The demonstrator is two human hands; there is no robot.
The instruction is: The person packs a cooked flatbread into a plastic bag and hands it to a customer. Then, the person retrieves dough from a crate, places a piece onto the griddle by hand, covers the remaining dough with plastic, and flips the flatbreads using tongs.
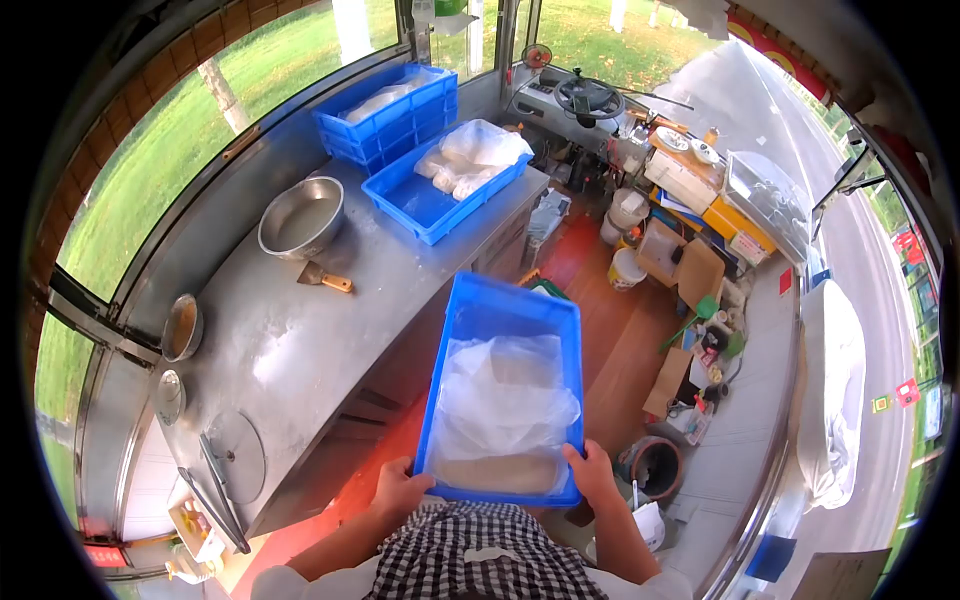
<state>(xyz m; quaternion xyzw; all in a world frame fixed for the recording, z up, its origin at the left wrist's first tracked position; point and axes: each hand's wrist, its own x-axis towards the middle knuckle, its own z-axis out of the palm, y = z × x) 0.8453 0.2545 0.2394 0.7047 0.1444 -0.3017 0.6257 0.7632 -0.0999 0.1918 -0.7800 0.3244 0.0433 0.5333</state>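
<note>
A blue plastic crate is held in front of my checkered apron. My left hand grips its near left corner, thumb over the rim. My right hand grips the near right side, its fingers partly hidden by the wall. Inside, a crumpled translucent plastic sheet lies over something pale and flat that I cannot make out. On the steel counter stands another blue crate, with a white plastic sheet over pale lumps resembling dough.
The steel counter holds stacked blue crates, a metal basin, a wooden-handled scraper, a small bowl and a glass lid. Cardboard boxes, buckets and a dark pot line the right side.
</note>
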